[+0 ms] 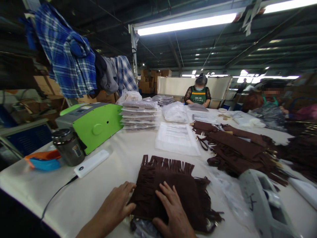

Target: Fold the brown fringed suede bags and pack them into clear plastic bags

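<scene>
A dark brown fringed bag (170, 185) lies flat on the white table in front of me, its cut fringe pointing away and more fringe along its sides. My right hand (173, 211) rests on it with the fingers spread. At the bag's left edge is my left hand (116, 203), thumb apart from the fingers, the fingertips touching the fringe. Some clear plastic (146, 228) shows under the bag's near edge. Metal clasps hang by its lower right corner.
To the left stand a green machine (99, 125), a dark flask (68, 147) and a white power bank (91, 163) with a cable. Packed bags (140, 115) are stacked behind. More brown bags (237, 145) and a grey tape dispenser (262, 201) lie right. Two people sit across the table.
</scene>
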`<act>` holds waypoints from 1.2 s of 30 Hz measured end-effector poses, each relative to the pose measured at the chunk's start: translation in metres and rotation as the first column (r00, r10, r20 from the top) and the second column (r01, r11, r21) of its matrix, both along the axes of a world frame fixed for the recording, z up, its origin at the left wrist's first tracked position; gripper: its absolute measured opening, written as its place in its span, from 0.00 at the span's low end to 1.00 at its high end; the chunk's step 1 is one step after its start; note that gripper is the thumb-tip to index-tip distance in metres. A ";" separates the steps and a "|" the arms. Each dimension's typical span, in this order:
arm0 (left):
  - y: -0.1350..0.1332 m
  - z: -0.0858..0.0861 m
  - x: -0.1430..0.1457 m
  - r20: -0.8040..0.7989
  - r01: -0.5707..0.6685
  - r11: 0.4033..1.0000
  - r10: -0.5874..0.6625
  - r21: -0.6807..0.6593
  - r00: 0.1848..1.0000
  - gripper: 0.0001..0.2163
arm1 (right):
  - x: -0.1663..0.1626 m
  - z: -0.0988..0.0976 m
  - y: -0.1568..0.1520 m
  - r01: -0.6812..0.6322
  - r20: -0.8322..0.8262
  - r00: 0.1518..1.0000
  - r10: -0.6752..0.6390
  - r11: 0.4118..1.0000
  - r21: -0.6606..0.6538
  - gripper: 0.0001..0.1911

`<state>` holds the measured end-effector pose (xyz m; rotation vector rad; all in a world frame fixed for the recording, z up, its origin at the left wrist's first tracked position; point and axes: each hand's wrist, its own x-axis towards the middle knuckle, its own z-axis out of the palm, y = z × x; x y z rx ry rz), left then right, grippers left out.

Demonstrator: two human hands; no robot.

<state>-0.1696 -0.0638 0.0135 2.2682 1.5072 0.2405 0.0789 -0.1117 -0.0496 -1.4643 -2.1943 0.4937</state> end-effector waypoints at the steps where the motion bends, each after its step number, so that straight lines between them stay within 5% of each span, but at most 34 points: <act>1: -0.001 -0.006 0.001 -0.007 0.008 0.999 -0.008 0.052 1.000 0.19 | 0.000 0.001 0.000 0.002 -0.001 1.000 -0.002 1.000 -0.006 0.39; 5: -0.007 -0.023 0.012 -0.064 0.054 0.973 -0.041 0.223 0.997 0.15 | 0.000 0.007 -0.002 0.014 0.008 1.000 -0.014 1.000 -0.022 0.39; 13: -0.007 -0.031 0.034 -0.151 0.114 0.904 -0.055 0.412 0.987 0.10 | 0.004 0.009 0.000 -0.009 -0.036 0.999 0.010 1.000 0.009 0.40; 19: -0.017 -0.047 0.045 0.071 0.133 0.917 -0.172 0.376 0.983 0.14 | 0.008 0.008 -0.003 -0.023 -0.061 0.998 0.025 0.999 0.023 0.38; 25: -0.029 -0.013 0.052 0.502 0.199 0.964 -0.261 0.175 0.825 0.15 | 0.026 0.002 -0.006 -0.040 -0.032 0.999 0.043 0.994 0.105 0.36; 28: -0.010 -0.007 0.039 0.593 -0.077 0.971 -0.075 0.227 0.802 0.15 | 0.045 -0.013 -0.003 -0.079 0.052 0.996 0.068 0.966 0.247 0.38; 31: 0.021 -0.022 0.028 0.444 -0.339 0.884 0.175 0.323 0.879 0.24 | 0.058 -0.039 0.003 -0.144 0.152 0.984 0.090 0.910 0.389 0.41; 36: 0.042 -0.051 0.049 -0.033 -0.116 0.957 0.129 0.265 0.991 0.31 | 0.059 -0.076 0.015 -0.063 0.213 0.976 -0.033 0.903 0.426 0.35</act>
